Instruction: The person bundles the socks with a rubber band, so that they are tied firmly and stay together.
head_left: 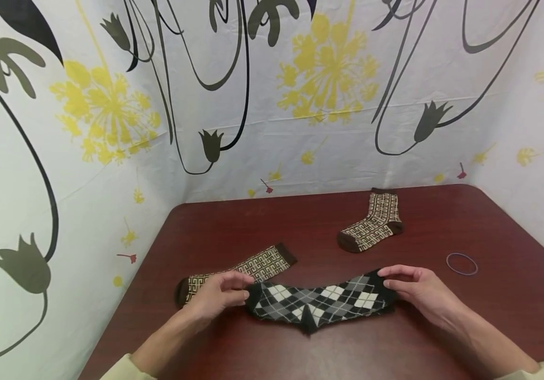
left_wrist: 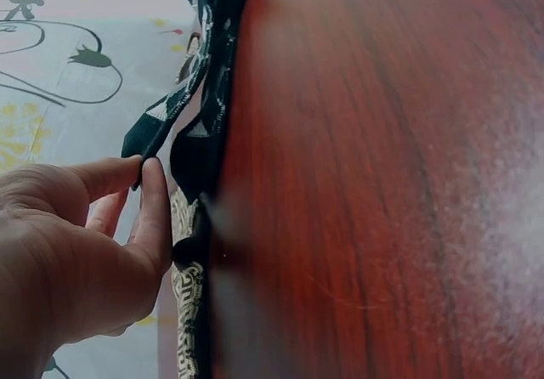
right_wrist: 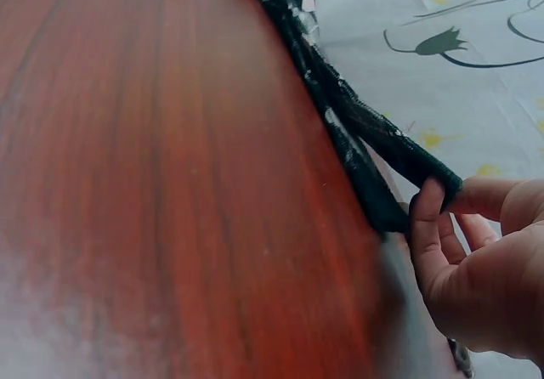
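A black, grey and white argyle sock (head_left: 333, 300) is stretched sideways in front of the person, its black heel pointing toward the near edge. My left hand (head_left: 217, 295) pinches its left end between thumb and fingers. At the other end, the right hand (head_left: 426, 293) grips the black edge the same way. Both wrist views show the pinched layer (left_wrist: 166, 115) lifted at its ends above a second dark layer (left_wrist: 200, 154) that lies along the table. Behind the left hand, a brown and cream patterned sock (head_left: 264, 265) lies partly covered by that hand.
Another brown and cream sock (head_left: 371, 224) lies toward the back of the dark red table (head_left: 319, 224). To the right is a thin bluish ring (head_left: 461, 264), like a hair tie or rubber band. A white floral-printed sheet (head_left: 262, 111) stands around the table's back and sides.
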### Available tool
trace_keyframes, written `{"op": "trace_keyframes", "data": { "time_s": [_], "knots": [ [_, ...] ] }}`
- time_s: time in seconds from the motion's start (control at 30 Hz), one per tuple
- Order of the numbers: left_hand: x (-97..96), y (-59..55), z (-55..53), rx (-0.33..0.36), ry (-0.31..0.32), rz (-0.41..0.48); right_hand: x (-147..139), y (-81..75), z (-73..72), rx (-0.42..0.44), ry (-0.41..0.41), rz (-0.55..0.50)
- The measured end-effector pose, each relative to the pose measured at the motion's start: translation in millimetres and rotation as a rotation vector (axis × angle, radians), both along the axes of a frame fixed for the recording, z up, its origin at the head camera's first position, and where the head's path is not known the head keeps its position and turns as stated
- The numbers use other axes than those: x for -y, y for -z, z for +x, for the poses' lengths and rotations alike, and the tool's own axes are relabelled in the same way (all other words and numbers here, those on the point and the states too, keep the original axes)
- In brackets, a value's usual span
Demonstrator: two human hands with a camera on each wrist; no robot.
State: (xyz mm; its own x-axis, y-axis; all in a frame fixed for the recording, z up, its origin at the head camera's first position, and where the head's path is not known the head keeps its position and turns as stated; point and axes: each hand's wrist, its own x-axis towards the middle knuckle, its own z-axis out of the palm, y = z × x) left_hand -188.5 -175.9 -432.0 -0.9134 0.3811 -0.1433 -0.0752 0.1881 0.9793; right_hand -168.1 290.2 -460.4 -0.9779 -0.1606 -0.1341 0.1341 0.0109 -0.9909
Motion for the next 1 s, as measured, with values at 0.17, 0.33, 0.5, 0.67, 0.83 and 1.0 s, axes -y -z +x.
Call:
{"op": "trace_keyframes", "data": {
  "time_s": [0.17, 0.33, 0.5, 0.67, 0.83, 1.0],
  "knots": [
    [-1.0, 3.5, -0.6, -0.028, -0.001, -0.027, 1, 2.6, 0.4, -0.010, -0.002, 0.064],
    [-4.8, 6.0, 1.1, -0.139, -0.012, -0.129, 3, 1.9, 2.2, -0.005, 0.002, 0.151],
    [-7.8, 8.7, 1.8, -0.243, -0.032, -0.235, 6, -1.4, 4.6, -0.048, 0.021, 0.289],
    [-9.3, 11.7, 0.6, -0.322, -0.042, -0.309, 9, -5.8, 7.0, -0.116, 0.017, 0.392],
    [-9.4, 13.8, -0.7, -0.377, -0.039, -0.368, 11, -8.1, 7.6, -0.198, 0.010, 0.498],
    [-8.8, 14.1, -0.1, -0.379, -0.028, -0.400, 12, -8.3, 6.7, -0.232, -0.009, 0.563]
  ]
}}
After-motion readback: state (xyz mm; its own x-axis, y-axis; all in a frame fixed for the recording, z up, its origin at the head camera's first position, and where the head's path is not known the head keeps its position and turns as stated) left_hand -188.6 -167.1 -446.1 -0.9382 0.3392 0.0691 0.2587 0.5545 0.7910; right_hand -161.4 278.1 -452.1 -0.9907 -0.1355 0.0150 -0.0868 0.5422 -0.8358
